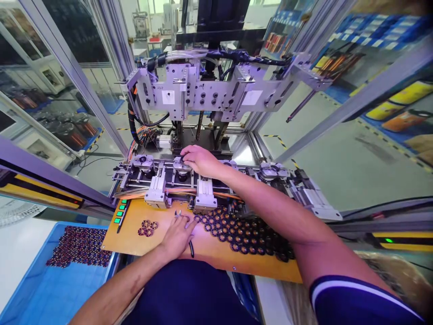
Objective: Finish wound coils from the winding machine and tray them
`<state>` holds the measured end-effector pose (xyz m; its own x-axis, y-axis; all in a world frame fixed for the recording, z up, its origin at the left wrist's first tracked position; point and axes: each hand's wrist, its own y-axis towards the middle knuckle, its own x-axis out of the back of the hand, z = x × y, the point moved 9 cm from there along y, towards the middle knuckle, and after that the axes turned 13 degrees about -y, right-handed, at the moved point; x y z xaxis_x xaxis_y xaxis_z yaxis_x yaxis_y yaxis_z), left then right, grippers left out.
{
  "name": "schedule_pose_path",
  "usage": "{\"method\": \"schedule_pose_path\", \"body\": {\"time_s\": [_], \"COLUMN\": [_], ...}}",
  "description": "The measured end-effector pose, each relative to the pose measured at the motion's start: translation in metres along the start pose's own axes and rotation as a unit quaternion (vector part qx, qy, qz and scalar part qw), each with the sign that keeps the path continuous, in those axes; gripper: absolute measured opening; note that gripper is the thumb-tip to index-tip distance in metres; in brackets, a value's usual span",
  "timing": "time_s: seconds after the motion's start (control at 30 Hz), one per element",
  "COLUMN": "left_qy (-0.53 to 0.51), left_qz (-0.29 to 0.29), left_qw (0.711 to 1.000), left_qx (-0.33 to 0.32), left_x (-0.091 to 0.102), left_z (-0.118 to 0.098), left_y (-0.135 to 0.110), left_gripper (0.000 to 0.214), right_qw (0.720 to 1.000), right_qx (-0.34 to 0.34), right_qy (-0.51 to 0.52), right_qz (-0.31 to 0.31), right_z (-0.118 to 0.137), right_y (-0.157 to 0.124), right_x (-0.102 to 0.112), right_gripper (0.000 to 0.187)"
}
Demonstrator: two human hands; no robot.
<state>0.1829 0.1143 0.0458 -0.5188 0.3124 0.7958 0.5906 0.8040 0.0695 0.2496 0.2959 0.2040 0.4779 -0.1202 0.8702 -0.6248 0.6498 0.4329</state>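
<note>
My right hand reaches forward to the second clamping fixture from the left. Its fingers are bent and pinched together at the fixture's top, and what they hold is hidden. My left hand lies palm down on the orange board, its fingers apart over a pair of pliers. The pliers' jaws show beyond the fingers, and a dark handle pokes out below the palm. Beside the left thumb begins a large spread of dark ring-shaped parts. Several reddish rings lie further left.
More fixtures stand in the row, at far left and right. A metal plate assembly with cables hangs above. A blue tray holds many rings. Green-lit buttons line the board's left edge. Aluminium posts frame the station.
</note>
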Motion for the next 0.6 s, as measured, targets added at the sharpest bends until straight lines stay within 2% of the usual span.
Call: {"method": "schedule_pose_path", "body": {"time_s": [0.17, 0.27, 0.4, 0.6], "left_qy": [0.032, 0.038, 0.040, 0.025], "left_qz": [0.004, 0.005, 0.003, -0.013], "left_qw": [0.999, 0.999, 0.999, 1.000], "left_qx": [-0.001, -0.005, -0.007, -0.010], "left_x": [-0.009, -0.010, -0.013, -0.006], "left_z": [0.004, 0.003, 0.004, 0.003], "left_y": [0.000, 0.001, 0.008, 0.003], "left_gripper": [0.046, 0.036, 0.010, 0.008], "right_qw": [0.997, 0.993, 0.985, 0.975], "right_qx": [0.024, 0.030, 0.014, -0.014], "right_qy": [-0.047, -0.070, -0.109, -0.156], "right_qz": [0.062, 0.095, 0.131, 0.155], "right_z": [-0.006, -0.005, -0.005, -0.001], "right_y": [0.003, 0.005, 0.011, 0.009], "right_x": [-0.023, -0.026, -0.029, -0.032], "right_gripper": [0.022, 0.022, 0.021, 0.018]}}
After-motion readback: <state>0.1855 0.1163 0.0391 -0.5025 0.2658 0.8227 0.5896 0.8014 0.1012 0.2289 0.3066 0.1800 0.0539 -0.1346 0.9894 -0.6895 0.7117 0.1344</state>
